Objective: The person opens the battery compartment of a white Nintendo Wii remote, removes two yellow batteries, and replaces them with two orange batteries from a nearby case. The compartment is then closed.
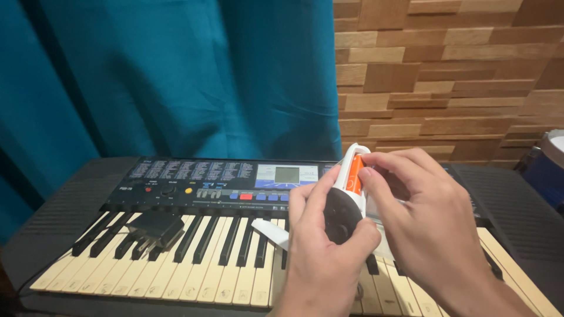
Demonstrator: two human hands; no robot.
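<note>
My left hand grips a small white device with a dark round face, holding it upright above the keyboard. My right hand pinches the top of that device, its fingertips on an orange battery seated in the open compartment. A loose white cover piece lies on the keys just left of my left hand.
An electronic keyboard with a black control panel and a small screen fills the lower view. A black power adapter rests on the left keys. A teal curtain and a wooden block wall stand behind. A blue container sits at the right edge.
</note>
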